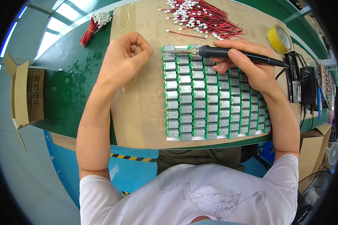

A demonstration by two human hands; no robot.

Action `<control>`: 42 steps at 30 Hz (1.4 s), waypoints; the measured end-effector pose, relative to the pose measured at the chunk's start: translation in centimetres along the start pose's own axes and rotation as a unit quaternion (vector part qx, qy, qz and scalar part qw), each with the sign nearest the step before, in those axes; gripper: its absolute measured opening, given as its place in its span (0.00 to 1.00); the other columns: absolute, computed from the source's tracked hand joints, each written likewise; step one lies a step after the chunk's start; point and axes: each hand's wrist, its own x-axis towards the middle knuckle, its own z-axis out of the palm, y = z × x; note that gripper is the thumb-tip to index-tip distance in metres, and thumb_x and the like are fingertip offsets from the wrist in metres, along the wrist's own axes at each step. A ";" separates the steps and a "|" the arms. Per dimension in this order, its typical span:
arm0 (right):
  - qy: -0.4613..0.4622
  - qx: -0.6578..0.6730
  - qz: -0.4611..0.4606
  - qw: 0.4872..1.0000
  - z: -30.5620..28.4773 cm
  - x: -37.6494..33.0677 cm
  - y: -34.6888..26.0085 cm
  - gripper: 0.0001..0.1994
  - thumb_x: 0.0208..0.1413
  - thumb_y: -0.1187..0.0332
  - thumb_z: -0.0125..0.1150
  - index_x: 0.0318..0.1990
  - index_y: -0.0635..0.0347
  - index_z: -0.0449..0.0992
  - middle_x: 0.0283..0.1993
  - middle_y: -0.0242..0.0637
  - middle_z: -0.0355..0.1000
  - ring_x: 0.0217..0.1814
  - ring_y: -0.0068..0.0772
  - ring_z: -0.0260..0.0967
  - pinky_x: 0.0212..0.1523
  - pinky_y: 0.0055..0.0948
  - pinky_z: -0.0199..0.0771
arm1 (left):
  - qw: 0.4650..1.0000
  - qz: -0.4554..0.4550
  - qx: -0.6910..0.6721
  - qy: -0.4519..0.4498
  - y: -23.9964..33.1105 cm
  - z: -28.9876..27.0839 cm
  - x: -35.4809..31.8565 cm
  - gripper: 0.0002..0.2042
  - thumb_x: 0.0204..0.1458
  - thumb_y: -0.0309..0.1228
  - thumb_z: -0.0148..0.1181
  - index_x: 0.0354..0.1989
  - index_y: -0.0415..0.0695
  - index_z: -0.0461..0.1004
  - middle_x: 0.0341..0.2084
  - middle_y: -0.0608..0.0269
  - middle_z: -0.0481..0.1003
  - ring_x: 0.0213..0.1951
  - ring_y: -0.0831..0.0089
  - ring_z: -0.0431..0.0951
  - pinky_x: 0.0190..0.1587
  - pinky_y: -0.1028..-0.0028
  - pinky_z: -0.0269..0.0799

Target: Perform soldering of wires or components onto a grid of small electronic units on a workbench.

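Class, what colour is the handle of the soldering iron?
The handle is black, seen best in the head view.

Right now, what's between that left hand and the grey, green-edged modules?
In the head view, only a bare stretch of brown board shows between the left hand and the nearest column of green-edged modules.

This is an electronics workshop, by the look of it: a soldering iron [229, 53] is held over rows of grey-and-green parts [199, 103], red wires [222, 23] with white plugs lie on the green bench [73, 90], and striped tape [133, 158] crosses the blue floor [142, 169].
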 end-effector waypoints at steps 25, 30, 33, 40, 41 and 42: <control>-0.021 -0.043 -0.039 0.998 0.0 0.3 0.1 0.13 0.67 0.75 0.62 0.55 0.68 0.85 0.41 0.45 0.86 0.38 0.27 0.85 0.43 0.25 0.85 | 0.997 -0.027 0.059 -0.032 1.4 0.5 -0.8 0.06 0.56 0.24 0.67 0.31 0.36 0.77 0.16 0.74 0.71 0.15 0.87 0.67 0.17 0.78 0.57; -0.026 -0.044 -0.043 0.998 -0.1 0.4 0.2 0.13 0.67 0.75 0.62 0.55 0.69 0.85 0.41 0.45 0.86 0.39 0.27 0.85 0.43 0.25 0.85 | 0.997 -0.036 0.061 -0.029 1.5 0.5 -0.9 0.06 0.56 0.25 0.68 0.32 0.36 0.77 0.16 0.74 0.71 0.15 0.87 0.67 0.17 0.78 0.57; -0.027 -0.048 -0.045 0.997 -0.1 0.4 0.2 0.13 0.67 0.75 0.62 0.55 0.68 0.85 0.41 0.45 0.86 0.39 0.27 0.85 0.43 0.25 0.85 | 0.997 -0.037 0.062 -0.030 1.6 0.6 -0.9 0.06 0.56 0.25 0.68 0.32 0.36 0.77 0.16 0.74 0.71 0.16 0.87 0.67 0.17 0.78 0.57; -0.026 -0.050 -0.043 0.997 -0.1 0.4 0.1 0.13 0.67 0.75 0.62 0.55 0.68 0.85 0.41 0.45 0.86 0.39 0.27 0.85 0.43 0.25 0.85 | 0.997 -0.036 0.064 -0.032 1.6 0.5 -0.9 0.06 0.55 0.26 0.68 0.32 0.36 0.78 0.16 0.74 0.71 0.16 0.87 0.65 0.17 0.78 0.58; -0.026 -0.048 -0.043 0.998 -0.1 0.3 0.1 0.13 0.67 0.75 0.62 0.56 0.68 0.85 0.41 0.45 0.86 0.39 0.27 0.85 0.43 0.25 0.86 | 0.997 -0.035 0.066 -0.033 1.5 0.5 -0.9 0.06 0.55 0.26 0.68 0.32 0.36 0.78 0.17 0.74 0.71 0.16 0.87 0.65 0.18 0.78 0.57; -0.026 -0.047 -0.042 0.998 -0.1 0.3 0.1 0.13 0.67 0.75 0.62 0.56 0.68 0.85 0.41 0.45 0.86 0.39 0.27 0.85 0.44 0.25 0.86 | 0.996 -0.039 0.069 -0.033 1.5 0.5 -0.9 0.06 0.55 0.26 0.69 0.32 0.37 0.78 0.17 0.74 0.71 0.16 0.87 0.65 0.18 0.78 0.57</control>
